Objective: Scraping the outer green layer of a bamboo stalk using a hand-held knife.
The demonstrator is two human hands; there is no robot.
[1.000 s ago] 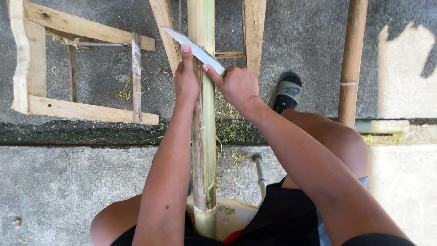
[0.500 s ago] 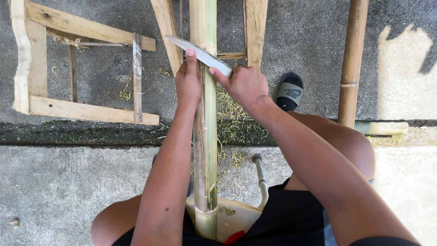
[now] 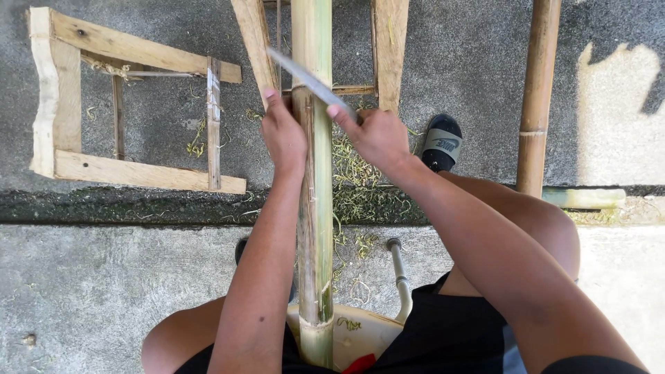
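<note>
You are working in bright daylight that is falling evenly across the concrete ground [image 3: 104, 277]. A hard patch of direct sun is blowing out to near white at the upper right, with a dark, sharp-edged shadow cutting across its top corner. The knife blade [image 3: 308, 79] is catching a pale sheen. Your forearms are casting only soft shade. The picture is staying sharp from centre to edges, with no motion blur showing and straight lines bending only slightly near the borders.

Two bamboo poles [image 3: 313, 208] [image 3: 537, 97], one knife [image 3: 305, 77], two wooden frames [image 3: 131, 104] [image 3: 388, 48], one sandal [image 3: 442, 142].
</note>
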